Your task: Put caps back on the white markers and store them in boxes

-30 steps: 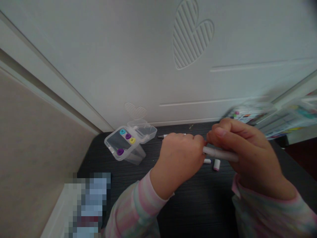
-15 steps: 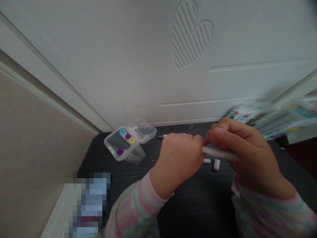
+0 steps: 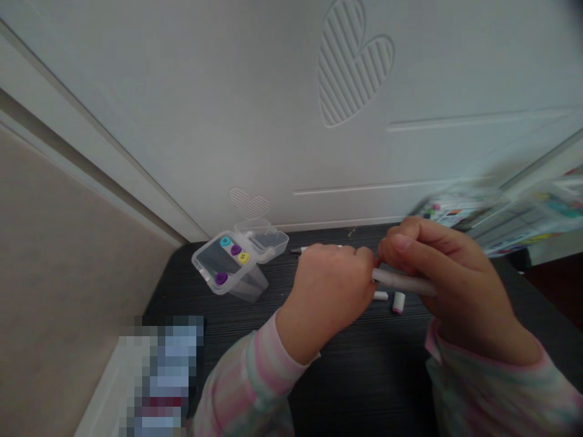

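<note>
A white marker [image 3: 403, 283] is held level above the dark table between my two hands. My left hand [image 3: 334, 294] is closed in a fist around its left end, which is hidden in the fingers. My right hand [image 3: 464, 285] is curled around the other end, its thumb and fingertips close to the left knuckles. Below, on the table, lies a small white cap [image 3: 398, 303] with a pink rim. Next to it the end of another white pen [image 3: 381, 295] shows. A marker with a grey tip [image 3: 298, 250] lies partly hidden behind my left hand.
To the left stands a clear plastic box [image 3: 248, 285] with its lid raised and several coloured button-like discs on it. Clear packaging [image 3: 514, 212] with colourful contents stands at the right. A white panel with embossed hearts [image 3: 355, 67] rises behind the dark table [image 3: 359, 388].
Almost nothing differs. Both hands keep the same hold on the marker, and the view has shifted very slightly.
</note>
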`<state>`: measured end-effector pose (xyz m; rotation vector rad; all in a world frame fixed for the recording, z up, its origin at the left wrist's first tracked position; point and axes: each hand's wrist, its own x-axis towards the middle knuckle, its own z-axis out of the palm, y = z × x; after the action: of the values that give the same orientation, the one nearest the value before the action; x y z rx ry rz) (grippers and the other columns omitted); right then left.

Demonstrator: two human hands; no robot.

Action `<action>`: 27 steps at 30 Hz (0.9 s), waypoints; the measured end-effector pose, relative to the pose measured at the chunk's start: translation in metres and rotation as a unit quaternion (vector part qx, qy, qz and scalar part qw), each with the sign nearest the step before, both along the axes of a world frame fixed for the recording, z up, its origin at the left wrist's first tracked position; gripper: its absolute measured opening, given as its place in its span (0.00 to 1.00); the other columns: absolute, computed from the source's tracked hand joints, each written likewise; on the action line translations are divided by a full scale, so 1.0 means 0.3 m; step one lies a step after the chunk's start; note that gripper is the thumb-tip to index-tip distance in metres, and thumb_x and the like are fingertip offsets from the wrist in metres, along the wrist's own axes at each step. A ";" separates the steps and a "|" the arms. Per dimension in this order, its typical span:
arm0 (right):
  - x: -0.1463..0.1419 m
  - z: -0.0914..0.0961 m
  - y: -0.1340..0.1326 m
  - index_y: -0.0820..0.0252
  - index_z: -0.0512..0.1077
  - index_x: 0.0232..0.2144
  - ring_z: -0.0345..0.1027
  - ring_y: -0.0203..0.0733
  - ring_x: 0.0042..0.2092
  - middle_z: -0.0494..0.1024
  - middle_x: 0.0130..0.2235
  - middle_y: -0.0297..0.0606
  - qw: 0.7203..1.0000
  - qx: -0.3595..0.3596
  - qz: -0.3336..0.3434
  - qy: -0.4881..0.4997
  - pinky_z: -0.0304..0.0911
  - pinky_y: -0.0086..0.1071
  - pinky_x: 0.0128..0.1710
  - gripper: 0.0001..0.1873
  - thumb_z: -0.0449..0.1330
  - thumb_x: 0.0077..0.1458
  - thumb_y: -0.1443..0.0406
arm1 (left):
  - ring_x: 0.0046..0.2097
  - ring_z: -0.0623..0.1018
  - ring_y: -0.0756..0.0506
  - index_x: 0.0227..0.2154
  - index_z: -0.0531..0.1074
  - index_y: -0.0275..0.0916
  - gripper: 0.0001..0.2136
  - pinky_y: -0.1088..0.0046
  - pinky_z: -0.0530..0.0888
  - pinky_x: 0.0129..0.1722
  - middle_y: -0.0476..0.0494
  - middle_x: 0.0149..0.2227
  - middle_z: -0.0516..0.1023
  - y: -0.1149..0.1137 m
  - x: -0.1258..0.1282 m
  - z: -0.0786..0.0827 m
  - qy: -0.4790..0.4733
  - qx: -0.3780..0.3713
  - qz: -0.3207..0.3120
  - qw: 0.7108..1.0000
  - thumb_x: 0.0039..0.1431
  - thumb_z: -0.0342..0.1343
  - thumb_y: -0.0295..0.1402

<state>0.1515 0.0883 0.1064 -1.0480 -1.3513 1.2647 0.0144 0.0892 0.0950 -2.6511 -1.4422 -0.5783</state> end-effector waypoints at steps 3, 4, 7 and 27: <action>0.000 0.000 0.001 0.60 0.61 0.18 0.50 0.29 0.21 0.60 0.18 0.27 1.000 -0.002 0.000 -0.004 0.45 0.27 0.18 0.16 0.58 0.51 0.59 | 0.28 0.76 0.43 0.27 0.69 0.40 0.07 0.68 0.65 0.24 0.49 0.25 0.76 0.001 0.001 0.001 0.001 -0.003 0.001 1.000 0.54 0.46 0.31; -0.001 0.000 0.001 0.60 0.61 0.18 0.49 0.29 0.20 0.60 0.18 0.27 1.000 -0.004 0.000 -0.004 0.45 0.27 0.18 0.16 0.58 0.51 0.59 | 0.28 0.76 0.43 0.27 0.69 0.40 0.07 0.68 0.65 0.24 0.49 0.25 0.76 0.001 0.001 0.001 0.001 -0.005 0.001 1.000 0.55 0.46 0.32; -0.002 0.004 0.000 0.60 0.61 0.17 0.49 0.29 0.20 0.60 0.18 0.27 1.000 -0.005 0.003 -0.001 0.44 0.26 0.18 0.16 0.58 0.51 0.60 | 0.28 0.76 0.44 0.28 0.70 0.40 0.07 0.68 0.65 0.24 0.49 0.25 0.76 0.002 0.000 0.000 0.003 -0.008 0.000 1.000 0.55 0.46 0.32; -0.004 0.000 0.006 0.57 0.63 0.17 0.51 0.31 0.21 0.61 0.19 0.28 1.000 0.013 0.009 -0.009 0.47 0.26 0.18 0.15 0.58 0.51 0.59 | 0.28 0.76 0.44 0.29 0.70 0.40 0.07 0.69 0.66 0.25 0.49 0.26 0.77 0.004 0.001 0.001 0.007 -0.017 0.007 1.000 0.55 0.47 0.32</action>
<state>0.1504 0.0902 0.1064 -1.0341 -1.3897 1.2512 0.0146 0.0904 0.0955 -2.6639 -1.4783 -0.5390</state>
